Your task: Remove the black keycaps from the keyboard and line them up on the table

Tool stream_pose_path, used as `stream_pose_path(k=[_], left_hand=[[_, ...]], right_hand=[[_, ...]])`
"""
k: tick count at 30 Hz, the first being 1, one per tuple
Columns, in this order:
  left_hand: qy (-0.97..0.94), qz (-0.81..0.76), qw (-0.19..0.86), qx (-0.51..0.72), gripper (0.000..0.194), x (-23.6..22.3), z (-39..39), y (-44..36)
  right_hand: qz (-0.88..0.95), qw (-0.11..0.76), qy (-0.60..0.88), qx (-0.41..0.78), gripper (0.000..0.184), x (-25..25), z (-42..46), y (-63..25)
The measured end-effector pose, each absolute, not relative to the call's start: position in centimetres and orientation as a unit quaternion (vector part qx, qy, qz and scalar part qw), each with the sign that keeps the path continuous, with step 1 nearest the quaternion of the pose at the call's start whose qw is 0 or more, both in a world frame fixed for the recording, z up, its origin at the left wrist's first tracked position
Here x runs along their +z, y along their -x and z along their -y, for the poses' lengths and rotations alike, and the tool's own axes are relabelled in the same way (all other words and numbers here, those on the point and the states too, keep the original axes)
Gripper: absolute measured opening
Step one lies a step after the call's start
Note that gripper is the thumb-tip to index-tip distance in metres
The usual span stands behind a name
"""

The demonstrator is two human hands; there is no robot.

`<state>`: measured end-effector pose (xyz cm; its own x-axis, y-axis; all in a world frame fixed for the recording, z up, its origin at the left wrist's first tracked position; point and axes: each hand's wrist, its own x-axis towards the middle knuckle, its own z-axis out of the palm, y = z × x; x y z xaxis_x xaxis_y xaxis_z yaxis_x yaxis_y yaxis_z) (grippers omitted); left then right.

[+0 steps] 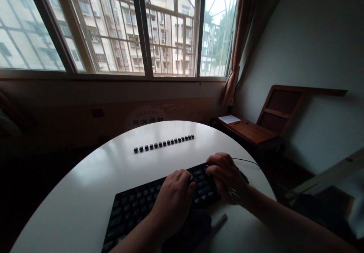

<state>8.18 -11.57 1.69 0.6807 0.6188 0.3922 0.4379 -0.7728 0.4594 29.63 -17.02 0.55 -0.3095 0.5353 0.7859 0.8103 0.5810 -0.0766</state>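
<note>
A black keyboard (pixel 136 203) lies slanted across the white round table, under both hands. My left hand (pixel 174 200) rests over its middle with bent fingers; thumb and forefinger are close together, and whatever is between them is hidden. At the keyboard's far right part, my right hand (pixel 226 181) is curled with its fingertips at the back edge. Thin shiny wires (pixel 233 193) stick out below its palm, like part of a small wire tool. Beyond the keyboard, several black keycaps (pixel 164 143) stand in a slanted row.
A dark purple cloth-like item (pixel 196 226) and a thin blurred stick (pixel 220 222) lie in front of the keyboard on the white table (pixel 74 192). A cable (pixel 244 160) runs off to the right. A wooden chair (pixel 261 131) with papers stands beyond, near the barred window.
</note>
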Motion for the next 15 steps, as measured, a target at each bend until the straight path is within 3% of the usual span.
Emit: stream_pose_path(k=[6,12,15], left_hand=[[-0.918,-0.234,0.178,0.266,0.015,1.5,12.1,-8.3],[-0.93,-0.221,0.159,0.247,0.012,1.1,12.0,-8.5],[-0.928,-0.228,0.159,0.248,0.012,0.9,11.8,-8.5]], right_hand=[[0.836,0.39,0.354,-0.156,0.031,-0.4,16.7,-29.3],[0.828,0.406,0.357,-0.147,0.017,-0.9,16.7,-28.7],[0.823,0.42,0.361,-0.122,0.019,-1.0,16.6,-28.3]])
